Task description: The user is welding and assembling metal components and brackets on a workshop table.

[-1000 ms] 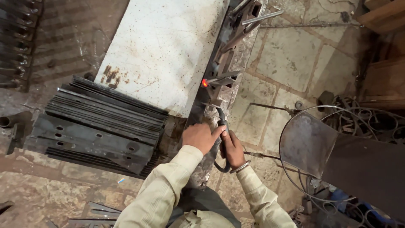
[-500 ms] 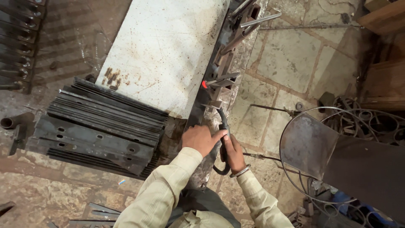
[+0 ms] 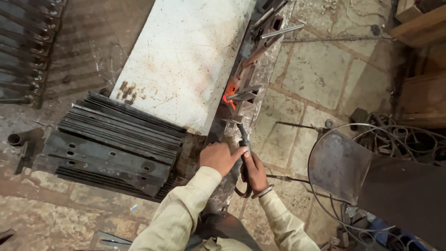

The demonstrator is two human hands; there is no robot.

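My right hand point(image 3: 255, 173) grips the dark handle of a welding electrode holder point(image 3: 243, 137), which points up at a glowing red-orange weld spot point(image 3: 229, 98) on a metal frame piece point(image 3: 253, 60). My left hand point(image 3: 219, 157) rests just left of the holder, its thumb touching the handle, over the edge of a narrow steel bar. A large white, rust-speckled metal sheet point(image 3: 186, 60) lies left of the frame. Both arms wear pale long sleeves; a metal bangle sits on my right wrist.
A stack of dark drilled steel strips point(image 3: 111, 144) lies at the left. A rounded metal plate on a wire ring point(image 3: 339, 162) stands at the right, with scrollwork iron point(image 3: 409, 139) behind it. Thin rods lie on the stone floor. Wooden boxes point(image 3: 418, 28) sit top right.
The hands and holder have held nearly the same place. The glow at the weld spot persists; the view has shifted slightly.
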